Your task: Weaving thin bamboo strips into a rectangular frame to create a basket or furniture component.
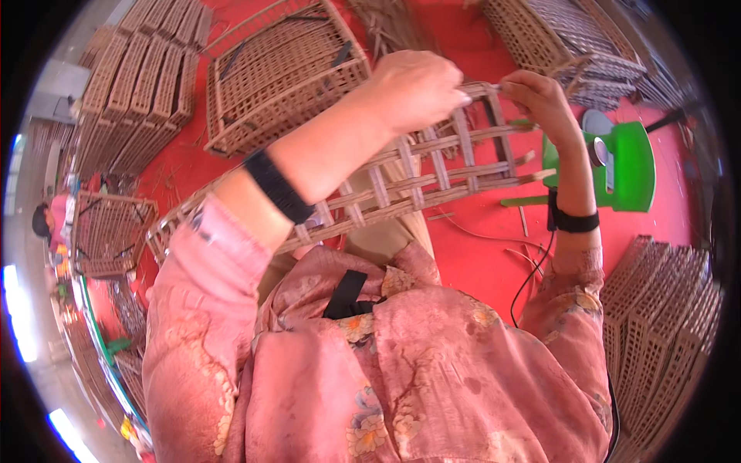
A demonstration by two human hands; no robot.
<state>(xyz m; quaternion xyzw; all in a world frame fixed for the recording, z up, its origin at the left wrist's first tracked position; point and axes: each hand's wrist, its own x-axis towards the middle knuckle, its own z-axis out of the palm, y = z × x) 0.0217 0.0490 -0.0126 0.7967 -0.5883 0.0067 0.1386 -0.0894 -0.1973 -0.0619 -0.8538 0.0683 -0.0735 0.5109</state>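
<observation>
A long open-lattice panel of brown woven strips lies slantwise across my lap, its loose strip ends sticking out at the right. My left hand is closed over the panel's far edge, fingers curled together; what they hold is hidden. At the far right corner, the thumb and fingers of my right hand pinch the end of the brown strip that forms the panel's far rim. A short stretch of this rim shows between both hands. My left forearm covers part of the lattice.
A large woven basket tray rests on the red floor ahead. Stacked woven baskets rise at far left, far right and near right. A green plastic stool carries small items, with a black cable nearby. Another person is at left.
</observation>
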